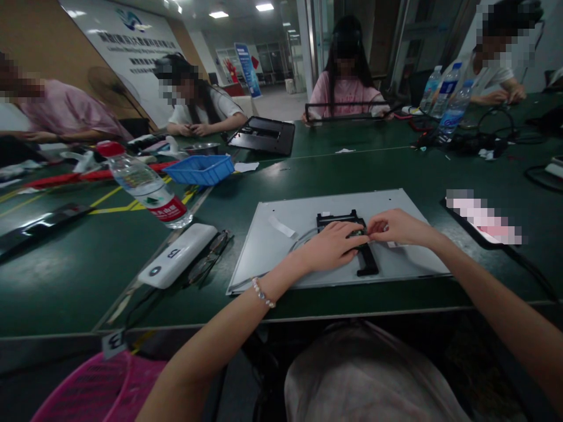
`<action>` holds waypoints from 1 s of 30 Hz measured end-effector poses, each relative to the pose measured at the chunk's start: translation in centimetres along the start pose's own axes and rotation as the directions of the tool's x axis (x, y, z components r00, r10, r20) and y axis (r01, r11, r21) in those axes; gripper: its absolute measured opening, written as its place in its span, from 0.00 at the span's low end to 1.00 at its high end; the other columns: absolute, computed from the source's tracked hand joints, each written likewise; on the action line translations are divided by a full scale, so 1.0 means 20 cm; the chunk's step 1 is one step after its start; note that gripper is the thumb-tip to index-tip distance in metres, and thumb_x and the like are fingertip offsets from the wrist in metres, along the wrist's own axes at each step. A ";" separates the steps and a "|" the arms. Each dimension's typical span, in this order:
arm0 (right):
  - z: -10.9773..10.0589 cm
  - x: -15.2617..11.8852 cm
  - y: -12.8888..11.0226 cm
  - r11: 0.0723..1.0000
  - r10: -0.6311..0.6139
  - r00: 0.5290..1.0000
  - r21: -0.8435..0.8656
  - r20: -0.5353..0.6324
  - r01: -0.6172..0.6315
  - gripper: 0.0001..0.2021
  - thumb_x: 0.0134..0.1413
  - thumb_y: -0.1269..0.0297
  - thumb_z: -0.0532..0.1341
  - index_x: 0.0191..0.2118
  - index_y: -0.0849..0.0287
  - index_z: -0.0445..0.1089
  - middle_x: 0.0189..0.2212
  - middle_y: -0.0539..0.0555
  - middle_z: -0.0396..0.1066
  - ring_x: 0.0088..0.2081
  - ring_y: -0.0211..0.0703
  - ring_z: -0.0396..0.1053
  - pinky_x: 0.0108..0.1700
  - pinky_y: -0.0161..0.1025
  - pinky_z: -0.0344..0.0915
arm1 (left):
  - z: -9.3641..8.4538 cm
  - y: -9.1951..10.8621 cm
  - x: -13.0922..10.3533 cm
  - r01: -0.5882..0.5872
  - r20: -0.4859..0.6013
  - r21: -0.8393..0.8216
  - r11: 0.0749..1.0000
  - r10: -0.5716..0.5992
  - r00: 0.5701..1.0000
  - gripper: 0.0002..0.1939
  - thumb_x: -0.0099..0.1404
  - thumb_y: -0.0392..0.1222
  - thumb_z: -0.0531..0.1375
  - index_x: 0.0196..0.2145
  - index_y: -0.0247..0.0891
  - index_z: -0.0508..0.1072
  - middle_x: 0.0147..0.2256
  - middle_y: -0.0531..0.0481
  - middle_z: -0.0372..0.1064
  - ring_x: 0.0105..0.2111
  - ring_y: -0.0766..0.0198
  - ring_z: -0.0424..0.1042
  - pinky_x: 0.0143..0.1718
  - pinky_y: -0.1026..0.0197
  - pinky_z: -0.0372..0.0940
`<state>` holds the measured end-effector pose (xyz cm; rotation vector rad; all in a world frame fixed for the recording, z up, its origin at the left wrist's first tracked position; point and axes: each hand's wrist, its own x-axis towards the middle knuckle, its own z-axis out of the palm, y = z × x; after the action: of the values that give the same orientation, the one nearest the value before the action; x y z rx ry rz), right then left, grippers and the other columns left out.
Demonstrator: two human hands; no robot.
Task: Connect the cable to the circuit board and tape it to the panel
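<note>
A flat light-grey panel [259, 258] lies on the green table, with a black plastic bracket [368, 261] on it. My left hand [333, 246] rests across the bracket, fingers stretched out and covering its middle. At the bracket's right side, my right hand [398, 227] has thumb and fingertips pressed together beside the left fingertips. What they pinch is too small and hidden to name. A grey cable [303, 238] curves over the panel and passes under my left hand. Left of it, a white strip [282, 226] lies on the panel.
Left of the panel are eyeglasses [210, 258], a white power bank [178, 256], a tilted-looking water bottle [147, 190] and a blue tray [200, 170]. A phone [481, 220] lies to the right. Across the table, a person holds a black frame [347, 105]; other people sit nearby.
</note>
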<state>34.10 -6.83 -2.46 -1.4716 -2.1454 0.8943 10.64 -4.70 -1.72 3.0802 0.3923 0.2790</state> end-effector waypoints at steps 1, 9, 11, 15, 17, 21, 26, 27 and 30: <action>0.00 0.00 0.00 1.000 0.001 1.000 -0.001 0.002 -0.001 0.07 0.46 0.64 0.60 0.32 0.58 0.74 0.28 0.52 0.75 0.32 0.43 0.72 0.37 0.37 0.67 | 0.00 0.00 0.00 0.003 0.003 -0.001 1.000 -0.003 1.000 0.19 0.68 0.39 0.51 0.56 0.42 0.63 0.58 0.43 0.57 0.58 0.55 0.57 0.59 0.50 0.52; 0.00 -0.01 0.00 0.999 0.004 1.000 0.034 0.031 -0.005 0.08 0.45 0.64 0.61 0.33 0.57 0.74 0.28 0.51 0.76 0.33 0.44 0.73 0.37 0.38 0.68 | 0.00 0.01 0.00 0.010 -0.002 -0.002 1.000 -0.010 1.000 0.18 0.67 0.38 0.51 0.55 0.43 0.63 0.58 0.43 0.57 0.58 0.53 0.57 0.58 0.48 0.52; 0.00 -0.01 0.00 0.999 0.013 0.999 0.046 0.040 -0.015 0.09 0.45 0.64 0.61 0.34 0.57 0.75 0.29 0.51 0.76 0.32 0.44 0.73 0.37 0.39 0.68 | 0.00 0.01 0.00 0.015 0.003 0.004 1.000 -0.015 1.000 0.18 0.67 0.39 0.51 0.55 0.42 0.62 0.58 0.43 0.57 0.58 0.53 0.58 0.58 0.48 0.52; 0.00 -0.01 0.00 0.999 0.013 0.999 0.043 0.044 -0.014 0.10 0.46 0.62 0.61 0.36 0.57 0.75 0.29 0.50 0.76 0.32 0.43 0.73 0.37 0.38 0.67 | 0.02 0.01 -0.01 0.023 0.014 0.013 1.000 -0.023 1.000 0.19 0.69 0.39 0.50 0.56 0.40 0.61 0.59 0.43 0.56 0.57 0.55 0.59 0.58 0.52 0.53; 0.00 -0.01 0.01 0.999 0.024 0.999 0.035 0.034 -0.025 0.11 0.48 0.60 0.60 0.37 0.56 0.75 0.29 0.51 0.76 0.32 0.43 0.73 0.36 0.38 0.67 | 0.02 0.01 -0.01 0.020 0.018 0.016 1.000 -0.020 1.000 0.20 0.69 0.40 0.50 0.58 0.39 0.58 0.59 0.42 0.56 0.58 0.56 0.58 0.58 0.52 0.52; -0.03 -0.01 0.05 0.994 0.067 0.998 0.092 -0.009 -0.065 0.14 0.52 0.56 0.58 0.40 0.58 0.74 0.31 0.53 0.77 0.33 0.44 0.73 0.36 0.38 0.67 | 0.00 0.00 -0.01 -0.005 0.015 0.037 0.999 0.004 1.000 0.24 0.70 0.45 0.50 0.62 0.39 0.54 0.60 0.41 0.55 0.59 0.55 0.56 0.59 0.52 0.51; -0.05 -0.02 0.07 0.988 0.069 0.996 0.140 -0.054 -0.061 0.17 0.53 0.54 0.58 0.42 0.60 0.74 0.33 0.55 0.77 0.36 0.46 0.73 0.40 0.40 0.67 | -0.16 -0.13 -0.08 0.199 -0.087 0.095 0.975 -0.191 0.978 0.23 0.71 0.51 0.48 0.60 0.42 0.58 0.59 0.45 0.56 0.58 0.57 0.57 0.59 0.55 0.51; -0.05 -0.02 0.06 0.989 0.070 0.996 0.132 -0.058 -0.061 0.16 0.53 0.54 0.59 0.42 0.59 0.74 0.32 0.55 0.77 0.36 0.46 0.73 0.40 0.40 0.67 | -0.20 -0.19 -0.11 0.301 -0.131 0.120 0.946 -0.285 0.950 0.22 0.71 0.49 0.48 0.59 0.41 0.60 0.59 0.45 0.56 0.58 0.57 0.57 0.59 0.55 0.52; -0.03 -0.02 0.04 0.995 0.067 0.996 0.083 -0.060 -0.062 0.14 0.53 0.56 0.58 0.41 0.58 0.75 0.31 0.54 0.77 0.34 0.45 0.73 0.38 0.40 0.67 | -0.26 -0.37 -0.26 0.521 -0.196 0.163 0.838 -0.490 0.849 0.22 0.69 0.49 0.49 0.55 0.34 0.64 0.54 0.39 0.61 0.55 0.50 0.60 0.56 0.49 0.55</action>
<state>35.21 -6.75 -2.62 -1.5163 -2.0036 0.9333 2.93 1.27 2.25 2.9966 1.2964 0.4688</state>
